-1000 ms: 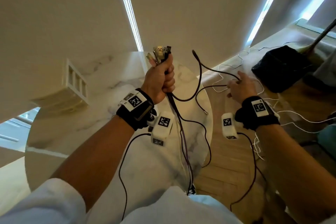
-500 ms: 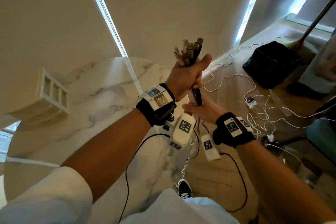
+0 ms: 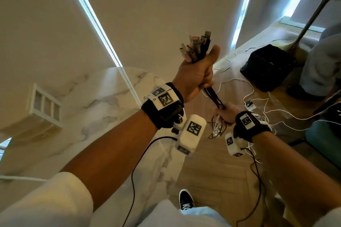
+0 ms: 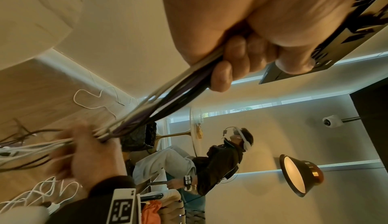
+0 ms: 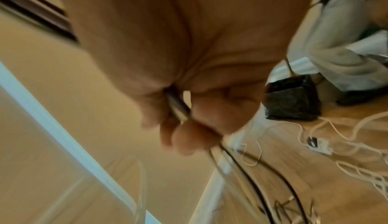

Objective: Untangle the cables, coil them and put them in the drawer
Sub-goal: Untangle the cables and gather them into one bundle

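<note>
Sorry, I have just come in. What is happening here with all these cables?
A person is sorting a bundle of cables. The left hand grips the bundle just below the plugs, which stick up above the fist. The right hand grips the same bundle lower down, so the part between the hands is pulled straight. Loose ends hang below the right hand. More white cables lie loose on the wooden floor. No cable is coiled yet, and no drawer is in view.

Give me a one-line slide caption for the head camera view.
Left hand holds a cable bundle upright by its plugs while the right hand grips it lower down, above a marble table.
</note>
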A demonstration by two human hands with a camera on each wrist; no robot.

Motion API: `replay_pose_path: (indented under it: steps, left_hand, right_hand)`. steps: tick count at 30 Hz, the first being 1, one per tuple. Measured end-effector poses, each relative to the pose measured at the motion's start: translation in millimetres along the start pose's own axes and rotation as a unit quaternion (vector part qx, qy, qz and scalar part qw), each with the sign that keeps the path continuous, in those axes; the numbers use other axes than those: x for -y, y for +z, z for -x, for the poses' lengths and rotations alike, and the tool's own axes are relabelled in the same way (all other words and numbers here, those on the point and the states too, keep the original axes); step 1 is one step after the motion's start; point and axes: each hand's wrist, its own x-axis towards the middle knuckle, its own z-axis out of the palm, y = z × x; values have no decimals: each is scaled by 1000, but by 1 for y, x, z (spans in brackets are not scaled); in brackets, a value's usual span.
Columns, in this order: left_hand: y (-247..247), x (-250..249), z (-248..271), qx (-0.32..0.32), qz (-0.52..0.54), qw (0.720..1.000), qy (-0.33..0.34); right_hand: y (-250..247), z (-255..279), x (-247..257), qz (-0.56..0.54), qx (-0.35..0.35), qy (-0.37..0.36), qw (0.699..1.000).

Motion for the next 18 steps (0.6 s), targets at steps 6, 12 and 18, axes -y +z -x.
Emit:
replay_pose_path:
  steps: [6, 12, 18]
  left_hand:
    - [3, 10, -3, -2, 32, 999, -15]
    - [1, 25, -3, 8, 19, 1000, -10]
    - [-7, 34, -8, -12, -37, 999, -25]
  right_hand:
    - [-5, -7, -20, 41, -62, -41, 996]
    - [-7, -6, -32, -13, -203, -55, 977]
    - [-10, -16, -50, 145, 33, -8, 989]
